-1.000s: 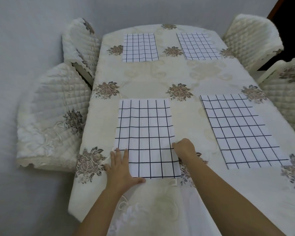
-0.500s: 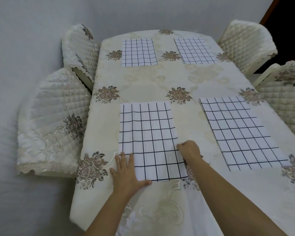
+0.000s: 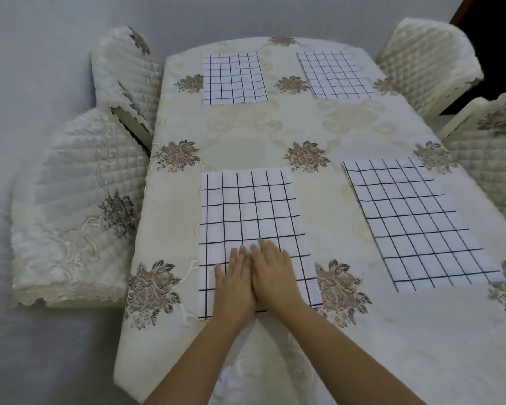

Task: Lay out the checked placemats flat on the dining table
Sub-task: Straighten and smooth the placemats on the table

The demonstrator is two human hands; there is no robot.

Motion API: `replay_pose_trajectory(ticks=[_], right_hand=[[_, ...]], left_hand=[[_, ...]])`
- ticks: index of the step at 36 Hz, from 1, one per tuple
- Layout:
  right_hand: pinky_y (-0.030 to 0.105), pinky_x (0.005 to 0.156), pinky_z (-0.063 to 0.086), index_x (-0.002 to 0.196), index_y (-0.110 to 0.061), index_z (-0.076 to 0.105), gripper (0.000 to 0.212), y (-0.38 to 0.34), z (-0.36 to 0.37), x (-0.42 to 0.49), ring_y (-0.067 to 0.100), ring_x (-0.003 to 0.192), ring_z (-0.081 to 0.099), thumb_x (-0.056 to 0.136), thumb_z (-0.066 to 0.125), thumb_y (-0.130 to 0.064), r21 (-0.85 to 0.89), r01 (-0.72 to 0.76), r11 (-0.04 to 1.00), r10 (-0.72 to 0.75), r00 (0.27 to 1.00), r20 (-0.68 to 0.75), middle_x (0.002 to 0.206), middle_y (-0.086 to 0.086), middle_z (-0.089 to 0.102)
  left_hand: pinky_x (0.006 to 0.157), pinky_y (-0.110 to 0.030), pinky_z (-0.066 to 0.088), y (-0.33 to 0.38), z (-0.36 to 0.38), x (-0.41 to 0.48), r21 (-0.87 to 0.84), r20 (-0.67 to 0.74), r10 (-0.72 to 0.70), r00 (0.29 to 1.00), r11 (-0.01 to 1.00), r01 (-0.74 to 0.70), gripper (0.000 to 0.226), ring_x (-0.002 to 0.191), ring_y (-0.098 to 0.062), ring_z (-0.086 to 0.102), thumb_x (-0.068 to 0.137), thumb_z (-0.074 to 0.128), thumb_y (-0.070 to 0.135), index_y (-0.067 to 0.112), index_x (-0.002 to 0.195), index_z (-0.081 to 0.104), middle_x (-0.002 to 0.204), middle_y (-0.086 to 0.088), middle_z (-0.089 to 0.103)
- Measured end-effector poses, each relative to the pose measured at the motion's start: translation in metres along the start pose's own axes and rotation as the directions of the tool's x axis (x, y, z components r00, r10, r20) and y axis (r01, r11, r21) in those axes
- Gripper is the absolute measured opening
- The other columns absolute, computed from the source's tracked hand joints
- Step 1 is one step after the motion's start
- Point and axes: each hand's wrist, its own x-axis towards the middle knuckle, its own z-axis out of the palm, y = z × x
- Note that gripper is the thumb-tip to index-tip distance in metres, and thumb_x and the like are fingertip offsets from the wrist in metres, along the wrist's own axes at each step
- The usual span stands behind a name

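A white placemat with a black check lies flat at the near left of the dining table, which wears a cream floral cloth. My left hand and my right hand rest side by side, palms down and fingers stretched, on the mat's near middle. A second checked placemat lies flat at the near right. Two more lie at the far end, the far left placemat and the far right placemat.
Quilted cream chairs stand tucked along the table: a near left chair, a far left chair, a far right chair and a near right chair. A grey wall runs behind.
Both hands left the near mat's side edges and came together on its near middle, palms flat. The right hand opened from a closed pinch. The view shifted slightly.
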Motion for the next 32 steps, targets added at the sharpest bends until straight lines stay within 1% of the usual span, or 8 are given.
replay_pose_trajectory(ticks=[3,6,9,14,18,22,25,32], right_hand=[[0.043,0.093,0.048,0.131,-0.017,0.048,0.046,0.005,0.016,-0.016,0.019,0.125,0.051,0.088,0.035,-0.028,-0.038,0.047,0.998,-0.041,0.990,0.134,0.132,0.000,0.057],[0.046,0.109,0.025,0.140,-0.022,0.035,0.047,0.028,0.022,-0.023,0.010,0.144,0.010,0.099,0.018,-0.037,-0.052,0.032,0.998,-0.024,0.989,0.143,0.149,-0.008,0.035],[0.045,0.111,0.012,0.144,-0.024,0.027,0.052,0.050,0.018,-0.025,0.008,0.145,-0.008,0.099,0.010,-0.042,-0.113,-0.025,0.993,0.038,0.992,0.116,0.156,-0.012,0.011],[0.050,0.111,0.015,0.146,-0.020,0.025,0.058,0.073,0.000,-0.029,0.014,0.143,0.011,0.097,0.008,-0.046,-0.109,-0.186,0.977,0.198,0.973,0.117,0.152,-0.007,0.020],[0.047,0.114,0.002,0.148,-0.021,0.012,0.074,0.076,-0.010,-0.027,0.010,0.142,-0.003,0.084,0.000,-0.057,-0.016,-0.206,0.978,0.205,0.958,0.198,0.152,-0.013,-0.001],[0.061,0.101,0.032,0.124,-0.008,0.059,0.057,0.063,-0.017,-0.011,0.030,0.131,0.043,0.085,0.026,-0.035,-0.080,-0.230,0.970,0.238,0.966,0.098,0.141,0.009,0.048],[0.064,0.087,0.042,0.108,-0.009,0.067,0.043,0.044,-0.013,0.006,0.038,0.118,0.055,0.082,0.036,-0.023,-0.142,-0.157,0.977,0.168,0.983,0.075,0.126,0.015,0.061],[0.054,0.088,0.047,0.125,-0.015,0.057,0.046,0.025,0.011,0.036,0.027,0.123,0.053,0.088,0.034,-0.031,-0.087,0.009,0.996,0.007,0.982,0.188,0.133,0.005,0.057]], left_hand=[[0.109,-0.054,0.024,-0.009,0.015,0.001,0.008,-0.056,0.013,0.998,1.000,-0.012,0.064,0.141,-0.013,-0.020,0.087,0.034,0.033,0.015,0.147,0.017,0.157,-0.003,0.012],[0.102,-0.056,0.025,-0.018,0.024,0.001,0.016,-0.119,0.002,0.993,1.000,0.000,0.048,0.145,-0.010,-0.006,0.098,0.016,0.036,0.018,0.139,0.033,0.158,0.005,0.006],[0.098,-0.062,0.033,-0.026,0.015,-0.002,-0.011,-0.144,-0.044,0.989,0.999,0.043,0.056,0.140,-0.017,0.020,0.098,0.005,0.044,0.023,0.138,0.038,0.150,0.001,0.034],[0.096,-0.065,0.032,-0.050,0.014,-0.003,-0.027,-0.108,-0.112,0.988,0.994,0.110,0.059,0.137,-0.019,0.022,0.097,0.006,0.050,0.023,0.141,0.034,0.150,-0.003,0.033],[0.092,-0.063,0.038,-0.052,0.010,-0.003,-0.036,-0.136,-0.094,0.986,0.995,0.090,0.063,0.133,-0.022,0.031,0.095,0.009,0.054,0.022,0.135,0.045,0.146,-0.006,0.041],[0.086,-0.059,0.042,-0.042,-0.006,0.006,-0.018,-0.190,-0.102,0.976,0.995,0.101,0.063,0.111,-0.033,0.058,0.091,0.023,0.057,0.018,0.107,0.069,0.121,-0.015,0.062],[0.088,-0.058,0.043,-0.032,-0.014,0.023,0.023,-0.213,-0.093,0.973,0.995,0.101,0.046,0.109,-0.036,0.059,0.082,0.036,0.043,0.014,0.096,0.069,0.115,-0.018,0.063],[0.090,-0.053,0.048,-0.023,-0.003,0.059,-0.040,-0.169,0.054,0.984,0.997,-0.062,0.051,0.127,-0.020,0.049,0.099,0.017,0.033,0.013,0.128,0.054,0.135,-0.005,0.054]])
